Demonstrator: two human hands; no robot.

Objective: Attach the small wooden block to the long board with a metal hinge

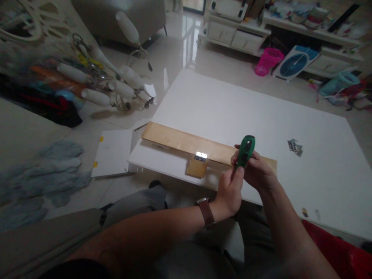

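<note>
Both of my hands hold a green and black tool (245, 150), shaped like a stubby screwdriver handle, just above the near edge of a white board (261, 116). My left hand (229, 192), a brown watch on its wrist, pinches the tool's lower end. My right hand (257, 170) wraps around its side. Behind the hands a long wooden strip (186, 141) lies across the board. A metal hinge (200, 156) joins it to a small wooden piece (197, 167).
A small pile of screws (295, 146) lies on the board to the right. A white chandelier (110, 81) rests on the tiled floor at the left, beside a white sheet (112, 153). A pink basket (267, 60), a fan (295, 62) and cabinets stand at the back.
</note>
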